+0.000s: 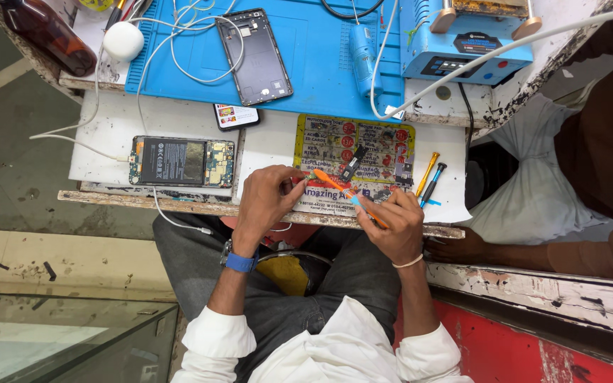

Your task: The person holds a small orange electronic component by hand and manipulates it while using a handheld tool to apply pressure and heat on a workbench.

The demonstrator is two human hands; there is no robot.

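The right hand (395,223) is gripping one orange screwdriver (349,195) with a blue collar, fingers closed around its handle; the tip is pointing left toward the left hand (267,198), which is pinching one small part (305,177) between its fingertips, too small to identify; both hands are meeting over one printed card (352,159) lying at the near edge of the white workbench (108,128). Two more screwdrivers are lying just right of the card, one yellow (427,172) and one blue-tipped dark one (433,183), side by side. Three phones are showing: one opened phone (181,162) with its battery and boards exposed, left of the hands; one back housing (254,55) on the blue mat (321,64); one small phone (236,115) just below the mat's edge. One blue machine (462,53) is standing at the far right; one brown bottle (44,32) and one white round object (123,40) are sitting at the far left. Another person's hand (455,250) is resting at the bench's right edge.
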